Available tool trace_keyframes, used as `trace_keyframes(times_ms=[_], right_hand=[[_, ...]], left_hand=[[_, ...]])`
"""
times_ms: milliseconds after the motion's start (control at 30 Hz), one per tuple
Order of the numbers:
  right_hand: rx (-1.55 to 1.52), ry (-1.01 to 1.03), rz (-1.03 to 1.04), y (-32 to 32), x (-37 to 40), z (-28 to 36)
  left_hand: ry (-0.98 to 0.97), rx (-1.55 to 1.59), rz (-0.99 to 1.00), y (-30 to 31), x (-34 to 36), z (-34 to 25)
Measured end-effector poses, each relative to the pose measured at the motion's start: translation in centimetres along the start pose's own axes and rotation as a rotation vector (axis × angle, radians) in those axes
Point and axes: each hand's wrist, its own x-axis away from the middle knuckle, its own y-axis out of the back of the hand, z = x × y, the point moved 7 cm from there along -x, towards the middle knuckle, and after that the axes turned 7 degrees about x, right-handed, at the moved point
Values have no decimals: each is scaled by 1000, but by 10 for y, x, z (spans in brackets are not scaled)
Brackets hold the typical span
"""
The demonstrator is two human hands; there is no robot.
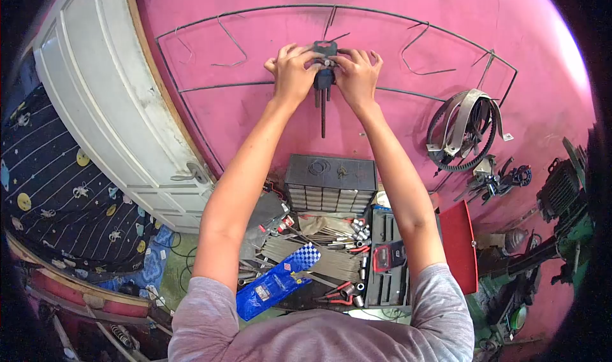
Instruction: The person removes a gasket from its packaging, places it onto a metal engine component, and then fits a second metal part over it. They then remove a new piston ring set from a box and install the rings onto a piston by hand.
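Note:
Both arms reach up to a black hex key set (pixel 324 78) in front of the pink wall, its long keys pointing down and the longest hanging well below the holder. My left hand (pixel 294 74) pinches the holder's left side, fingers curled. On the other side my right hand (pixel 358 75) grips it the same way, thumb and fingertips close to a small round metal end in the middle. The holder's slotted top overlaps the metal rod rack (pixel 268 8), right under a wire hook (pixel 329 21) on the upper rod.
Bent wire hooks hang from the rack, and belts (pixel 462 132) hang at its right. Below are a small drawer cabinet (pixel 331 173), welding rods (pixel 338 264), a blue packet (pixel 277 289), sockets, pliers and an open toolbox with a red lid (pixel 458 247). A white door (pixel 108 88) stands left.

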Motion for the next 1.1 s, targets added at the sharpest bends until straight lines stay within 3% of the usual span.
trace_keyframes(times_ms=[233,300,433,500,533,633,700,833,900,967,1033,1100], right_hand=[[112,14,31,4,12,-2],[182,50,-55,21,16,9],[214,34,-110,49,26,36],[197,-36,-70,60,36,51],[184,-25,-177,71,42,66],[182,-16,-121,51,75,82],[89,-24,-64,40,99,95],[-62,-18,213,8,154,135],[-108,41,504,-11,190,165],[-125,161,706,-32,232,193],[-186,250,953,-50,273,217],[-229,289,1001,-57,305,235]], left_hand=[[-88,-41,30,-3,8,-4],[-191,8,-18,5,13,-11],[-120,26,108,16,27,-14],[-260,91,-15,30,42,-21],[-271,74,-9,33,50,-21],[-271,-15,130,34,76,-9],[-250,13,114,46,103,1],[-107,-70,307,65,180,40],[58,-89,439,73,226,68],[238,-181,718,75,282,102],[304,-225,757,93,330,111],[371,-270,796,113,365,116]])
